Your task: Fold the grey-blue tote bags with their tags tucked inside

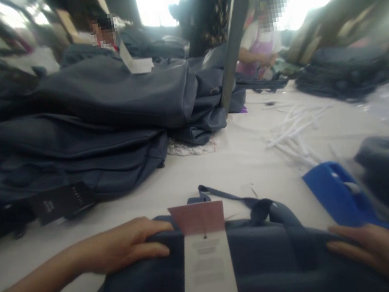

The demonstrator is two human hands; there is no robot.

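A dark blue bag (264, 248) with a thin strap and a top loop lies in front of me at the bottom of the view. From its top edge hangs a white paper hang tag (208, 271) with a reddish upper fold and blurred print. My left hand (128, 243) is closed over the bag's top left edge, thumb on the near side and fingers on the far side. At the bag's right edge, my right hand (373, 246) grips the fabric between thumb and fingers; part of it leaves the frame.
Dark blue bags (117, 94) are piled at the left, one with a black tag (62, 202). On the white table (254, 156) lie white strips (294, 131) and a blue plastic object (340, 192). A metal post (231, 38) rises behind. Two people (256, 49) are farther back.
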